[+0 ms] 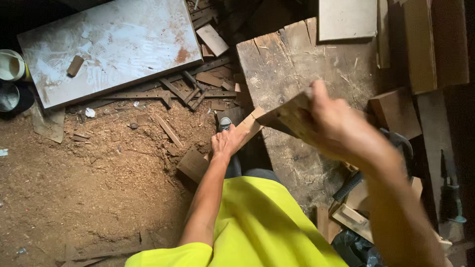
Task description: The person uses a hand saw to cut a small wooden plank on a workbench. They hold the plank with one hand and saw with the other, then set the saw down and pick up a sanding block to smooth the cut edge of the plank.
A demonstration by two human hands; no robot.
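Left hand (226, 142) clamped on wood strip (247, 129), right hand (336, 123) gripping wooden block (289, 114) over worn table (297, 64); no cut or joint visible yet.

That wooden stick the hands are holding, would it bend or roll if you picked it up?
Probably not. The wooden strip looks like stiff, flat-sided timber, so it should neither flop nor roll. It seems light: the left hand and right hand hold it up easily. Its raw edges may feel rough.
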